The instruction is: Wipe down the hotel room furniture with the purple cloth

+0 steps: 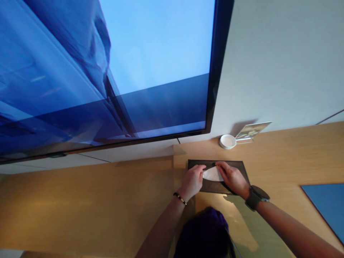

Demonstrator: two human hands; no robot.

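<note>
A dark flat tissue box [236, 167] lies on a wooden counter [282, 161] below a wall screen. A white tissue [212, 174] sticks out of its top. My left hand [192, 181], with a beaded bracelet at the wrist, pinches the tissue's left end with closed fingers. The tissue's right side is under my right hand [233, 177], whose fingers are closed on it and which rests on the box; a dark watch sits on that wrist.
A large screen [107, 71] fills the wall at upper left. A small white round dish [228, 141] and a clear card stand [252, 131] sit behind the box. A blue mat [326, 204] lies at the right edge. Something dark purple [204, 233] is at the bottom centre.
</note>
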